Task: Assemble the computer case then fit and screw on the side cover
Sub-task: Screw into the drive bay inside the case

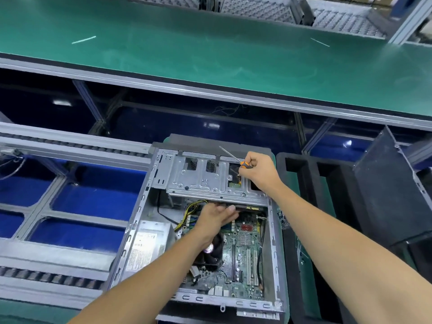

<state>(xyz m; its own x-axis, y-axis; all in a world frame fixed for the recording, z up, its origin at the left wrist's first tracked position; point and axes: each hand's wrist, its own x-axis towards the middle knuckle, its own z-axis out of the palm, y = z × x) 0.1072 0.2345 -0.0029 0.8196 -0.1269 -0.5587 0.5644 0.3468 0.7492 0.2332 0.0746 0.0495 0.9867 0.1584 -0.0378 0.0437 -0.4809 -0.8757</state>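
An open grey computer case (149,206) lies on its side in front of me, its motherboard (243,258) and power supply (147,249) exposed. A metal drive cage (201,178) spans the case's far end. My left hand (217,218) reaches inside, its fingers extended under the near edge of the drive cage beside yellow cables (187,213). My right hand (259,171) rests on the cage's right end and grips an orange-and-black screwdriver (233,158), whose thin shaft points up and to the left. A dark panel (392,192), perhaps the side cover, leans upright at the right.
Black foam packing (301,174) sits just right of the case. Roller conveyor rails (70,143) and blue bins (93,202) lie to the left. A green bench top (210,47) stretches across the back, with racks beyond it.
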